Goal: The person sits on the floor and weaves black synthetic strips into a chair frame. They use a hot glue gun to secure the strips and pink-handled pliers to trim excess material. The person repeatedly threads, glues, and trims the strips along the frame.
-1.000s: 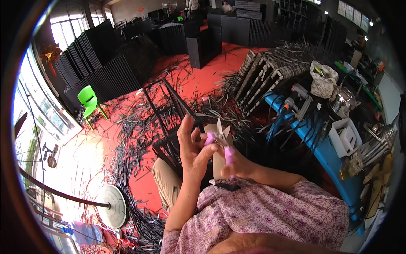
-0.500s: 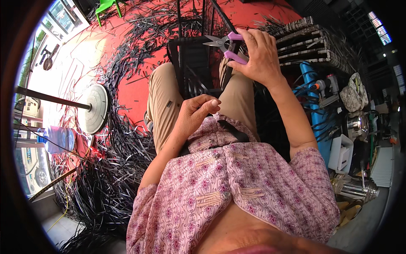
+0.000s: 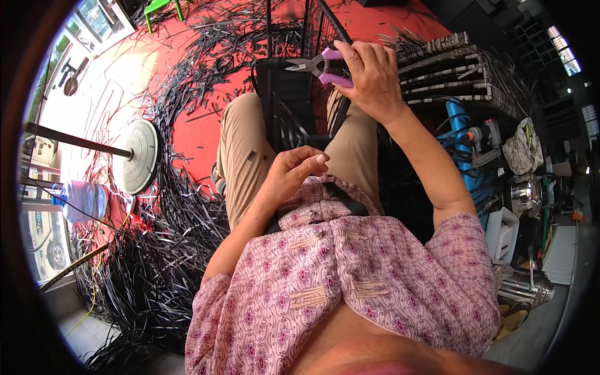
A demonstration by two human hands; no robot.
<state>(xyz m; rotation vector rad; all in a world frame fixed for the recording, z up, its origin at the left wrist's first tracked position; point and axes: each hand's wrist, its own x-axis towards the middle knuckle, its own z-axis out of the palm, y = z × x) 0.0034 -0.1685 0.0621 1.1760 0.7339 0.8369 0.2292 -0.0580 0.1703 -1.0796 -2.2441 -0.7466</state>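
Note:
My right hand (image 3: 375,78) grips a pair of pruning shears (image 3: 337,81) by its purple handles, up beyond my right knee. The shears' pointed metal blades stand apart and point left, with nothing visible between them. In front of my lap, my left hand (image 3: 292,174) is closed, the thumb pressed against curled fingers. What it may hold cannot be made out. Between my knees stands a black frame (image 3: 284,94) with a dark panel and thin upright bars, partly behind the shears. Black strips lie across its near end.
Heaps of black flat strips (image 3: 150,275) cover the floor on the left, near a round grey base (image 3: 139,156) with a pole and a water bottle (image 3: 87,201). Woven panels (image 3: 444,72) are stacked at right, beside a blue board (image 3: 459,128), a white container (image 3: 502,234) and metal pots.
My right hand has shifted slightly left with the shears. My left hand stays closed in nearly the same place, its fingers a little more curled.

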